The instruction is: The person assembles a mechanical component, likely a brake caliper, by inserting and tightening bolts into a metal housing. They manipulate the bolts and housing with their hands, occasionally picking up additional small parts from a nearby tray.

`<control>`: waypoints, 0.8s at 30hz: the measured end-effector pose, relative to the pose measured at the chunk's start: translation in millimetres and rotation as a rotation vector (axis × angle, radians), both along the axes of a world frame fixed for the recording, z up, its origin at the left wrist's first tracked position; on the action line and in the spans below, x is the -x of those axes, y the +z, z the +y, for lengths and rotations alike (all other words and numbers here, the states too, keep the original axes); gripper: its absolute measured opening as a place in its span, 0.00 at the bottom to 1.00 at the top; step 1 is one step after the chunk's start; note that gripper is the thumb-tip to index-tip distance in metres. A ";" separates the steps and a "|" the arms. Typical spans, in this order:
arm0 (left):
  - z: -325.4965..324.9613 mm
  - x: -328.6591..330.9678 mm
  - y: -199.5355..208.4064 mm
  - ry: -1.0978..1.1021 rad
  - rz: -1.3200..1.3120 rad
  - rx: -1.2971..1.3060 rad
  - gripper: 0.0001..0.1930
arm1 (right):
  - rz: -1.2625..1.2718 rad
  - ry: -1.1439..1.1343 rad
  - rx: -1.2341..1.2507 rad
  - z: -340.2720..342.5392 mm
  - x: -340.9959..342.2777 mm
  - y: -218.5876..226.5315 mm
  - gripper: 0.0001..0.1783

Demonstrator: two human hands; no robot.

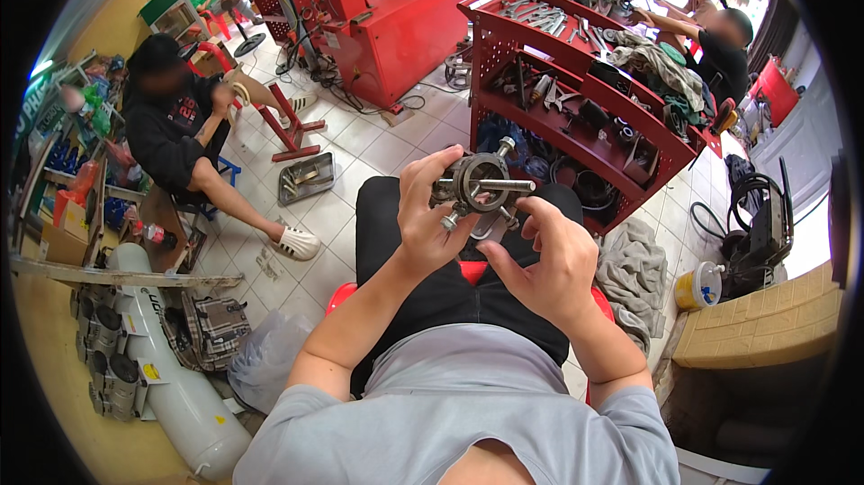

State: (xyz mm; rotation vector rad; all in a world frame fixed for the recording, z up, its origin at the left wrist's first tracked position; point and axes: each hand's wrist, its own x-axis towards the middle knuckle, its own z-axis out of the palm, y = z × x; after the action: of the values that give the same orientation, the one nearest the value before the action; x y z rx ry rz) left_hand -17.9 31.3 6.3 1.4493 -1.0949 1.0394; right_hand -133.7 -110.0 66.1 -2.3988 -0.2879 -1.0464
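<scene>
Over my lap I hold up a metal ring-shaped clamp with several bolts sticking out around it and a long bolt lying across its front. My left hand is closed around the clamp's left side, thumb below and fingers behind. At its lower right, my right hand has thumb and index finger apart. The index fingertip is close to a small bolt; whether it touches cannot be told. Part of the clamp is hidden behind my left fingers.
Ahead right stands a red tool cart with spanners on top. A metal tray lies on the tiled floor, near a seated person at left. A grey cloth and white bucket are at right, a white cylinder at left.
</scene>
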 end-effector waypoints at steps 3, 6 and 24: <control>-1.2 -0.6 -4.4 0.003 0.019 -0.002 0.21 | -0.026 -0.037 0.082 -3.7 -1.7 -8.7 0.11; -0.4 -1.4 -5.9 0.014 0.014 -0.017 0.27 | -0.046 0.000 0.137 -9.0 -5.2 -12.8 0.12; -0.1 5.0 -1.1 0.042 0.113 -0.089 0.10 | 0.001 -0.008 0.100 -5.4 -6.8 -15.7 0.12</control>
State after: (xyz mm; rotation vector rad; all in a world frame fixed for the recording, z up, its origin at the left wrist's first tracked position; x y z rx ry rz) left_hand -22.9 31.2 5.2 1.5888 -1.0445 0.9365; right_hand -126.9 -115.5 50.4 -2.4908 -0.3375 -1.0576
